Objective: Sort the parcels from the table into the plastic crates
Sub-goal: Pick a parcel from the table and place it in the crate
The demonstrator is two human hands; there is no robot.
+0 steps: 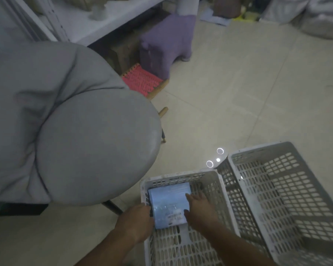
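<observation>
Forearms, two, bare, reaching from the near edge into the near-left crate.
Left hand (137, 217): fingers curled round the left edge of the parcel, gripping it.
Right hand (198, 205): laid on the parcel's right edge, fingers fairly straight, pressing rather than clasping, as far as the dim view shows.
Parcel (169, 205): pale blue, flat, wrapped in plastic, label toward its near end; lies inside the near-left crate (181, 246), at its far end.
Second crate (277, 189): grey, perforated, to the right, touching the first; no parcel seen in it.
Padded grey chair (75, 121): left, beside the crates.
Tiled floor (238, 93): carries both crates.
Handling note: the step appears to be setting down. Lay the parcel flat against the far wall, then slide both hands out sideways.
</observation>
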